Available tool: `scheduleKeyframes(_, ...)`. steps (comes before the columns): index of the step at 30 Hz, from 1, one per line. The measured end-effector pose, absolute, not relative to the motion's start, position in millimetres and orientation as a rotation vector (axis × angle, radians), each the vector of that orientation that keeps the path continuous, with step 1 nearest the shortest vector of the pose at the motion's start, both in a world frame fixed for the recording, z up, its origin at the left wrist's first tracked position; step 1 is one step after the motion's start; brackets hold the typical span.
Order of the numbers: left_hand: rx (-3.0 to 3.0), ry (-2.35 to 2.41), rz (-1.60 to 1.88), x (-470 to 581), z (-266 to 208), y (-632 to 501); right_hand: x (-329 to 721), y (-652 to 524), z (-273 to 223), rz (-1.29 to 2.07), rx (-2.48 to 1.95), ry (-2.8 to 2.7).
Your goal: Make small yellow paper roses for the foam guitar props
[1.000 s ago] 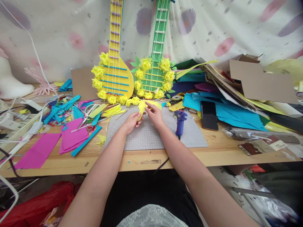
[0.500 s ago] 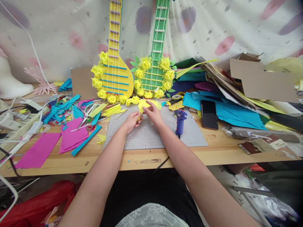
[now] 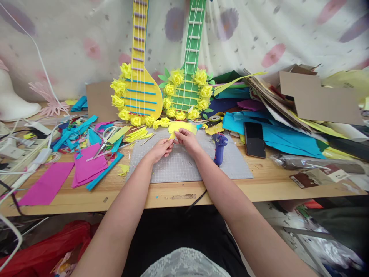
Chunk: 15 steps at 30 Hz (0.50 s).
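Note:
Above the grey cutting mat (image 3: 173,169), my left hand (image 3: 161,149) and my right hand (image 3: 187,141) meet fingertip to fingertip. Both pinch a small piece of yellow crepe paper (image 3: 172,136), mostly hidden by the fingers. Just behind them lies a larger yellow paper sheet (image 3: 184,126) at the mat's far edge. Beyond stand a yellow paper lute (image 3: 150,96) and a green paper lute (image 3: 190,90), both trimmed with yellow paper flowers. A blue glue gun (image 3: 220,148) rests on the mat right of my right hand.
Scissors (image 3: 107,137), yellow strips (image 3: 137,134), pink sheets (image 3: 89,165) and coloured scraps lie to the left. On the right are a phone (image 3: 255,139), blue paper (image 3: 288,138) and stacked cardboard (image 3: 317,96). White cables (image 3: 34,165) crowd the far left.
My right hand has turned slightly and its fingers have drawn down towards my left hand. The small yellow paper piece now shows as a narrower strip between the fingertips.

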<state>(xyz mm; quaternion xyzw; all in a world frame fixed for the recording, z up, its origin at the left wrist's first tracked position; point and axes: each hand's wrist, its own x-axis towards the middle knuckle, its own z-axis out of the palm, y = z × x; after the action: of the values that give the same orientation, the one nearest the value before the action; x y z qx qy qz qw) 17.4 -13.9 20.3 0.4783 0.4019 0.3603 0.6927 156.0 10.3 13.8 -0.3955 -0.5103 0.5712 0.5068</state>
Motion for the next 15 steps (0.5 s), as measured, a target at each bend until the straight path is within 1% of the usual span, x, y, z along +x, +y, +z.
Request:
scheduleKeyframes(5,1.089,0.914,0.815,18.7,19.3,-14.1,153.0,9.5,9.8,1.507,-0.920,-1.301)
scheduleKeyframes(9,1.115,0.889,0.766,17.6,20.1,-14.5,152.5,10.4,8.2,1.552,-0.885,-1.253)
scheduleKeyframes(15,1.159,0.898,0.784,16.8,18.3,-13.7,151.4,11.5,8.5,1.603,-0.838,-1.127)
